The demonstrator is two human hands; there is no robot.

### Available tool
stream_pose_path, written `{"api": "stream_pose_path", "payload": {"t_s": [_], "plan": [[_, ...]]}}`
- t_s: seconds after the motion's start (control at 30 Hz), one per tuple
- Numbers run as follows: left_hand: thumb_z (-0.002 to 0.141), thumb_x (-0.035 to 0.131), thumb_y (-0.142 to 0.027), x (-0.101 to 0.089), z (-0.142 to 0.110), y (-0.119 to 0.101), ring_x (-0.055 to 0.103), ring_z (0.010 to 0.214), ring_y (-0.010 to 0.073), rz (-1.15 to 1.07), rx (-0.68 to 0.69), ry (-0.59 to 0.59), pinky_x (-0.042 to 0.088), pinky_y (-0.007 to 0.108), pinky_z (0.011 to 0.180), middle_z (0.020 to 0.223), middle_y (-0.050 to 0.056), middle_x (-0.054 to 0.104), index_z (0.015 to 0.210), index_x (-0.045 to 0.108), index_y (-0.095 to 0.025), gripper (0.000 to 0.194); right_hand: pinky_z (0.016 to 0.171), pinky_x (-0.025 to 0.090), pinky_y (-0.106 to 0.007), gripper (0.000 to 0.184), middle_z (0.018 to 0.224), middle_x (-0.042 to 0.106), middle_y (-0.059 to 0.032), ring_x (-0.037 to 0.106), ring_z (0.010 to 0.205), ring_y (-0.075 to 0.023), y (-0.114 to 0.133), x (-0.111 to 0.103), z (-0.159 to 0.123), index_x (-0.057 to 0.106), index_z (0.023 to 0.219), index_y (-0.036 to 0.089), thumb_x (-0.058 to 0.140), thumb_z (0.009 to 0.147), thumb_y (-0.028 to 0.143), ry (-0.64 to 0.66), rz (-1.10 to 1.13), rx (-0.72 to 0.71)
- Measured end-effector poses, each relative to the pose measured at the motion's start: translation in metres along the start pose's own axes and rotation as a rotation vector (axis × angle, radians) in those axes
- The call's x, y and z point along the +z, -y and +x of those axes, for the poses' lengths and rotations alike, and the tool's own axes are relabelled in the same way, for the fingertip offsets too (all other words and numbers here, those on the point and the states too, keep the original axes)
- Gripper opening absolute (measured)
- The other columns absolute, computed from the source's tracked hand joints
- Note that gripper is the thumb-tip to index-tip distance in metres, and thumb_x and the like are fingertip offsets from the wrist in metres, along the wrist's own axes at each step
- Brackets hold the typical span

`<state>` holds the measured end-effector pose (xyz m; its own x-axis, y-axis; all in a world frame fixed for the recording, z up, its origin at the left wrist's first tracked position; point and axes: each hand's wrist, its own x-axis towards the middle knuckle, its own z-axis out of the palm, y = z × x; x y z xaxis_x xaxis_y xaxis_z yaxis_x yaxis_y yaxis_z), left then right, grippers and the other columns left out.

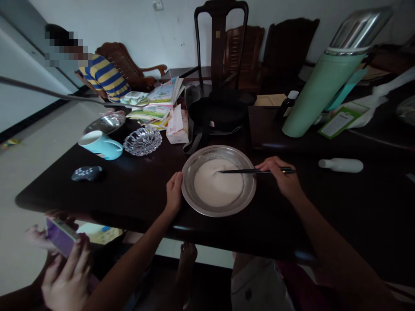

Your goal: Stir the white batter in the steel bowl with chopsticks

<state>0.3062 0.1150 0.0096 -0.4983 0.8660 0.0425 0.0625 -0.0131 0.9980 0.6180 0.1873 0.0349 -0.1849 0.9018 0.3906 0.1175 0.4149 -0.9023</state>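
A metal bowl [218, 211] stands near the front edge of the dark table, with a pale, thick batter-like liquid [217, 190] in it. My left hand [174, 190] grips the bowl's left rim, the thumb at the top and the fingers hidden against its outer side. My right hand [281, 175] is closed around a pair of dark chopsticks [244, 171]. They lie nearly level over the bowl's right rim, and their tips dip into the liquid near the middle, where its surface is ridged.
On the table's left are a light blue mug [100, 144], a glass dish [142, 141], a game controller [87, 173] and a tissue pack [177, 125]. To the right are a green thermos [324, 95] and a white bottle [342, 165]. Another person's hands hold a phone [61, 236] at lower left.
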Motion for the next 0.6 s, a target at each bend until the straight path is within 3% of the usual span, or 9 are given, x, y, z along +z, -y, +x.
{"api": "stream_pose_path", "payload": {"t_s": [0.07, 0.1, 0.23, 0.27, 0.43, 0.6], "plan": [[0.079, 0.062, -0.051, 0.0000, 0.0002, -0.0003, 0.030, 0.054, 0.0094, 0.006, 0.015, 0.007, 0.030, 0.021, 0.048, 0.057, -0.004, 0.035, 0.057, 0.041, -0.019, 0.045, 0.076, 0.050, -0.037, 0.039, 0.070, 0.068, -0.0032, 0.063, 0.074, -0.0192, -0.0032, -0.0021, 0.0002, 0.067, 0.061, 0.023, 0.055, 0.092, 0.044, -0.102, 0.050, -0.021], [0.079, 0.062, -0.050, -0.0001, 0.0003, -0.0002, 0.030, 0.054, 0.0093, 0.006, 0.019, 0.011, 0.030, 0.021, 0.048, 0.057, -0.005, 0.035, 0.057, 0.041, -0.018, 0.044, 0.074, 0.049, -0.037, 0.040, 0.068, 0.067, -0.0030, 0.063, 0.071, -0.0190, -0.0041, -0.0020, -0.0003, 0.066, 0.060, 0.023, 0.054, 0.092, 0.043, -0.087, 0.072, -0.028], [0.080, 0.062, -0.050, -0.0006, 0.0007, 0.0014, 0.031, 0.053, 0.0092, -0.015, 0.012, 0.017, 0.031, 0.021, 0.048, 0.056, -0.004, 0.036, 0.058, 0.044, -0.018, 0.043, 0.088, 0.046, -0.042, 0.030, 0.081, 0.074, -0.0036, 0.063, 0.089, -0.0228, -0.0027, 0.0043, -0.0025, 0.072, 0.071, 0.026, 0.058, 0.090, 0.043, 0.195, -0.023, -0.074], [0.080, 0.062, -0.050, -0.0004, 0.0007, 0.0019, 0.031, 0.053, 0.0092, -0.018, 0.010, 0.013, 0.031, 0.021, 0.047, 0.056, -0.004, 0.036, 0.058, 0.044, -0.018, 0.043, 0.091, 0.044, -0.043, 0.027, 0.084, 0.075, -0.0035, 0.062, 0.093, -0.0235, -0.0024, 0.0051, -0.0024, 0.072, 0.073, 0.026, 0.059, 0.090, 0.042, 0.211, -0.057, -0.082], [0.080, 0.063, -0.050, 0.0014, 0.0009, 0.0029, 0.031, 0.053, 0.0091, -0.016, 0.016, 0.005, 0.030, 0.021, 0.047, 0.056, -0.005, 0.035, 0.057, 0.042, -0.018, 0.044, 0.078, 0.047, -0.038, 0.039, 0.072, 0.068, -0.0029, 0.062, 0.075, -0.0197, -0.0068, -0.0027, -0.0012, 0.068, 0.064, 0.024, 0.050, 0.095, 0.041, -0.024, 0.061, -0.065], [0.080, 0.062, -0.049, 0.0005, 0.0006, 0.0026, 0.031, 0.053, 0.0090, -0.023, 0.005, 0.007, 0.030, 0.021, 0.047, 0.057, -0.005, 0.036, 0.059, 0.044, -0.018, 0.042, 0.087, 0.046, -0.040, 0.027, 0.084, 0.074, -0.0036, 0.063, 0.089, -0.0220, -0.0028, 0.0001, -0.0037, 0.072, 0.073, 0.025, 0.057, 0.092, 0.039, 0.251, -0.025, -0.075]]}}
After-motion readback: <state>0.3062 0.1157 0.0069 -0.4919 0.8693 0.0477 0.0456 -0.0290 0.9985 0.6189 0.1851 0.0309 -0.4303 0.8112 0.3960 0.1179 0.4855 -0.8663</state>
